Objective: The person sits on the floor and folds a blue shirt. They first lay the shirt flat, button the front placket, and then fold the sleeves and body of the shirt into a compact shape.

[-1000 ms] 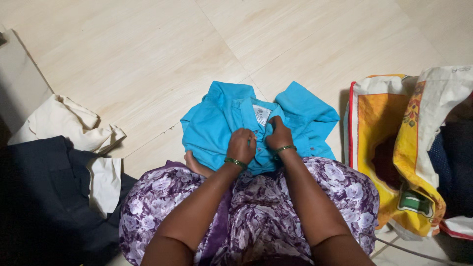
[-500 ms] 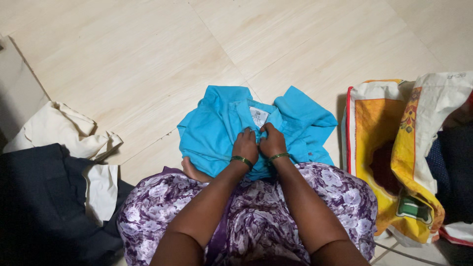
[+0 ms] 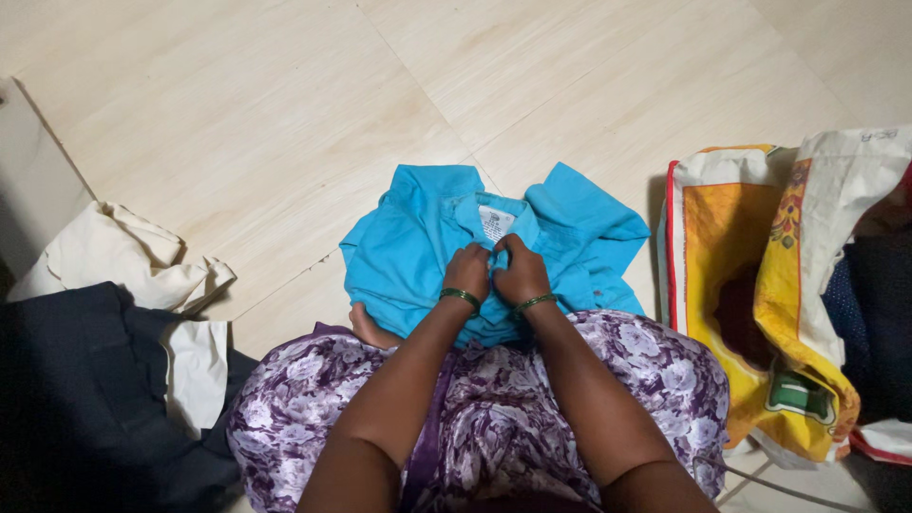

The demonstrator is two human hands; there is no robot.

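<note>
Person is sitting on the pale tile floor (image 3: 237,123) with a blue shirt (image 3: 399,256) lying across the lap edge and spilling forward onto the floor, collar end pointing away, white neck label (image 3: 493,224) facing up. Left hand (image 3: 466,271) and right hand (image 3: 519,273) are both pinching the front opening just below the label, knuckles touching, fingers curled tight on the cloth, so both grips are narrow and closed on the shirt, likely working the front opening near the collar, though the exact fingertip contact is hidden under the knuckles. Shirt is being kept close to the knees so the cloth stays flat and within short reach. A green bangle (image 3: 460,296) is sitting on each wrist. Purple flowered dress (image 3: 494,408) is covering the lap. To the person's left a cream cloth (image 3: 104,252) is lying crumpled beside a dark garment (image 3: 76,389), touching it. To the right a yellow and white sack (image 3: 760,285) is standing open, apart from the shirt. Compared with the frame a second ago, the hands are sitting closer together and slightly nearer the label; then the right hand was higher beside the label and the left was lower with a gap between them. Shirt and the piles are lying much as before
</note>
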